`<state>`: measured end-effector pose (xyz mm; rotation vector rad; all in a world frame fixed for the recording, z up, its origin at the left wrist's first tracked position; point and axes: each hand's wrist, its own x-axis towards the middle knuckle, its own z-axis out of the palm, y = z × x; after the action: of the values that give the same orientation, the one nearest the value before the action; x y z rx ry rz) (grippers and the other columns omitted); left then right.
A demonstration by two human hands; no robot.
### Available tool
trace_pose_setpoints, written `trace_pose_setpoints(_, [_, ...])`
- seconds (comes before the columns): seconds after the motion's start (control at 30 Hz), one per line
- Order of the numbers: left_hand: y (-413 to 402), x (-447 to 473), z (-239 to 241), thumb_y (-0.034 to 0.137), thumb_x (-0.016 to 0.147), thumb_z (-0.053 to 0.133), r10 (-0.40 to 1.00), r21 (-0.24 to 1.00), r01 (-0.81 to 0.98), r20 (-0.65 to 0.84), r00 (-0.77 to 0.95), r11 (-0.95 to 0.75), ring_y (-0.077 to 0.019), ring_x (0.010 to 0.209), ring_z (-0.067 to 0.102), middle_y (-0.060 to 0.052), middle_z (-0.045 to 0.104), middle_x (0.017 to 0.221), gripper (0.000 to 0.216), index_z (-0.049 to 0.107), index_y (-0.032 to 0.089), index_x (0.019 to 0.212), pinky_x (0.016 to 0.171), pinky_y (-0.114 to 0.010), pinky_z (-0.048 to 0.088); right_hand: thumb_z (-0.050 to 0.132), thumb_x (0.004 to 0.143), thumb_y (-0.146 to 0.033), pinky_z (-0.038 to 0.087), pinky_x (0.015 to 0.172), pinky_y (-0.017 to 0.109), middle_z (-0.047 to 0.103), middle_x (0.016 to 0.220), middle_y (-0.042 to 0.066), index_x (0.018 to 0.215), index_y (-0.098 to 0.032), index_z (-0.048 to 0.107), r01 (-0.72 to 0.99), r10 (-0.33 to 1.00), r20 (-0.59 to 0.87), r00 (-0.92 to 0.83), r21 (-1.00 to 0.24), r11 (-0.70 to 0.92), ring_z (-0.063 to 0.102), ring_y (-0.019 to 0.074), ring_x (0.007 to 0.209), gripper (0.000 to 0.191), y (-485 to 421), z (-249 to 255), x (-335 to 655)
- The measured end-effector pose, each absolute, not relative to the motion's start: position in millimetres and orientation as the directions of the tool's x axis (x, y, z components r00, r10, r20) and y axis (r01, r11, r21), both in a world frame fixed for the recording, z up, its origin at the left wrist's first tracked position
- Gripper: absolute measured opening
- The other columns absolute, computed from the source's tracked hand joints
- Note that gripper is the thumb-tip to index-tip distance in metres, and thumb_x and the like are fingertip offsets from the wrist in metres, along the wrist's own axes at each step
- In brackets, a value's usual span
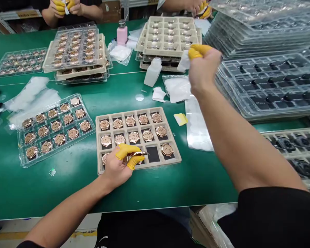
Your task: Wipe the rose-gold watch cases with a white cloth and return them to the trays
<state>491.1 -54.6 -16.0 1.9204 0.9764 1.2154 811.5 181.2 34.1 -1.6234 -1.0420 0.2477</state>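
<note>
Barely legible dial print on watch cases point(134, 137); hands apart, L hand point(116, 168) w/ prob. tweezers point(138, 154), R hand point(202, 69) pinching wipe point(183, 61).

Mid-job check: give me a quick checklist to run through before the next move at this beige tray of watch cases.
1. Left hand pinches a watch case: ok.
2. Right hand holds a white cloth: ok.
3. Yellow finger covers on both hands: ok.
4. Open black slot in the beige tray: ok, one stands bare.
5. Slots beneath the left hand: cannot tell, hidden.
6. Watch case faces free of marks: cannot tell, too small to see.
</note>
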Motion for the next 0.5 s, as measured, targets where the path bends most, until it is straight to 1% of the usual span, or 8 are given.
trace_pose_setpoints(0.03, [-53, 490, -17, 0.023, 0.087, 0.074, 0.89, 0.88, 0.215, 0.361, 0.277, -0.423, -0.0161, 0.081, 0.07, -0.004, 0.075, 0.089, 0.012, 0.07, 0.021, 0.098, 0.077, -0.029, 0.057, 0.068, 0.089, -0.013, 0.044, 0.107, 0.03, 0.073, 0.121, 0.012, 0.105, -0.008, 0.065, 0.565, 0.753, 0.389, 0.531, -0.824, 0.027, 0.065, 0.013, 0.109, 0.017, 190, 35, 804])
trace_pose_setpoints(0.1, [-48, 489, -18, 0.029, 0.088, 0.074, 0.956, 0.969, 0.148, 0.157, 0.25, -0.198, -0.0171, 0.086, 0.072, -0.005, 0.075, 0.094, 0.018, 0.07, 0.02, 0.102, 0.081, -0.03, 0.059, 0.071, 0.086, -0.021, 0.038, 0.11, 0.026, 0.071, 0.123, 0.01, 0.095, -0.006, 0.065, 0.685, 0.851, 0.405, 0.333, -0.725, 0.077, 0.062, 0.0125, 0.118, 0.02, 199, 32, 789])
trace_pose_setpoints(0.17, [-44, 488, -19, 0.034, 0.087, 0.074, 0.976, 0.998, 0.068, -0.02, 0.218, 0.006, -0.0177, 0.09, 0.073, -0.006, 0.075, 0.098, 0.025, 0.069, 0.02, 0.108, 0.084, -0.031, 0.06, 0.072, 0.085, -0.02, 0.038, 0.111, 0.025, 0.071, 0.123, 0.009, 0.086, -0.008, 0.064, 0.753, 0.914, 0.394, 0.097, -0.63, 0.191, 0.061, 0.0139, 0.122, 0.015, 200, 26, 778])
trace_pose_setpoints(0.23, [-40, 487, -19, 0.035, 0.085, 0.076, 0.975, 0.995, 0.0, -0.095, 0.2, 0.096, -0.0171, 0.091, 0.073, -0.006, 0.074, 0.1, 0.03, 0.068, 0.019, 0.109, 0.086, -0.031, 0.06, 0.075, 0.083, -0.018, 0.038, 0.115, 0.029, 0.071, 0.121, 0.007, 0.082, -0.013, 0.064, 0.77, 0.917, 0.393, -0.069, -0.563, 0.3, 0.06, 0.0163, 0.126, 0.012, 198, 17, 772])
trace_pose_setpoints(0.3, [-37, 487, -19, 0.035, 0.084, 0.077, 0.977, 0.993, -0.036, -0.106, 0.185, 0.115, -0.0164, 0.089, 0.072, -0.006, 0.074, 0.099, 0.031, 0.068, 0.018, 0.108, 0.085, -0.03, 0.06, 0.079, 0.079, -0.017, 0.036, 0.12, 0.032, 0.072, 0.116, 0.005, 0.083, -0.016, 0.064, 0.75, 0.905, 0.415, -0.095, -0.568, 0.339, 0.058, 0.0172, 0.127, 0.015, 198, 11, 772])
trace_pose_setpoints(0.33, [-37, 487, -19, 0.035, 0.083, 0.078, 0.978, 0.992, -0.046, -0.106, 0.181, 0.116, -0.0162, 0.089, 0.072, -0.006, 0.074, 0.099, 0.031, 0.068, 0.018, 0.108, 0.085, -0.03, 0.06, 0.079, 0.08, -0.018, 0.034, 0.121, 0.032, 0.072, 0.115, 0.004, 0.084, -0.017, 0.064, 0.743, 0.905, 0.417, -0.084, -0.579, 0.336, 0.056, 0.0165, 0.128, 0.015, 198, 8, 773])
trace_pose_setpoints(0.4, [-35, 488, -19, 0.035, 0.082, 0.079, 0.978, 0.99, -0.065, -0.11, 0.177, 0.123, -0.0164, 0.09, 0.072, -0.006, 0.073, 0.1, 0.033, 0.067, 0.018, 0.108, 0.086, -0.031, 0.06, 0.078, 0.081, -0.02, 0.031, 0.12, 0.028, 0.072, 0.117, 0.004, 0.084, -0.017, 0.064, 0.737, 0.909, 0.413, -0.053, -0.598, 0.315, 0.055, 0.015, 0.128, 0.014, 200, 5, 774])
trace_pose_setpoints(0.5, [-33, 489, -21, 0.035, 0.08, 0.08, 0.978, 0.988, -0.083, -0.111, 0.177, 0.127, -0.0165, 0.092, 0.071, -0.006, 0.073, 0.1, 0.033, 0.068, 0.017, 0.105, 0.09, -0.032, 0.059, 0.077, 0.081, -0.021, 0.032, 0.117, 0.024, 0.071, 0.121, 0.004, 0.081, -0.018, 0.062, 0.756, 0.914, 0.405, -0.036, -0.587, 0.289, 0.054, 0.0145, 0.127, 0.015, 202, 2, 773])
